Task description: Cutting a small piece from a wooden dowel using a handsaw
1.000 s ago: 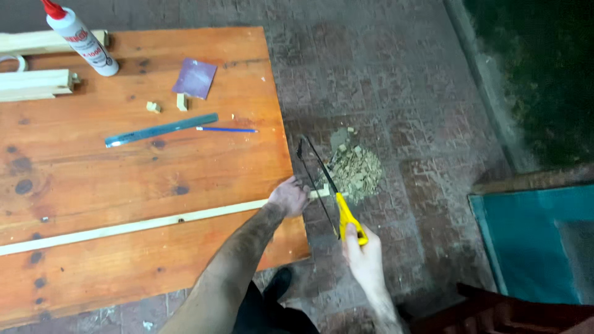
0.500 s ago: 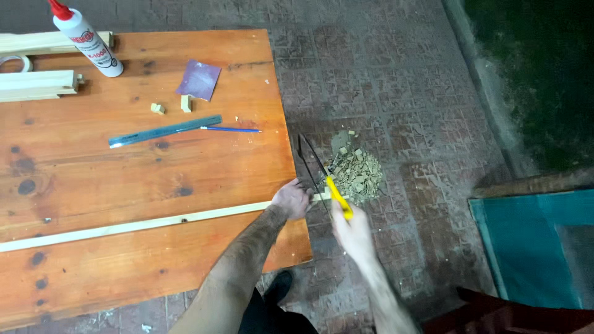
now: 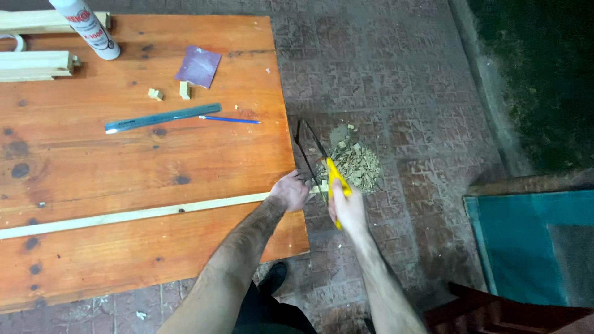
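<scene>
A long thin pale wood strip (image 3: 136, 214) lies across the orange wooden table (image 3: 124, 154), its right end sticking past the table's edge. My left hand (image 3: 289, 190) presses down on the strip at that edge. My right hand (image 3: 348, 209) grips the yellow handle of a small black-framed saw (image 3: 315, 158), whose blade sits across the strip's overhanging end just right of my left hand.
On the table lie a blue-grey ruler (image 3: 162, 117), a blue pen (image 3: 230, 120), a purple sandpaper sheet (image 3: 198, 67), two small wood blocks (image 3: 168, 93), a white glue bottle (image 3: 86, 28) and wood pieces (image 3: 34, 65). Wood scraps (image 3: 354, 162) are piled on the tiled floor. A teal board (image 3: 532, 244) is at right.
The saw and my right hand have moved forward along the cut, away from me. My left hand stays on the strip.
</scene>
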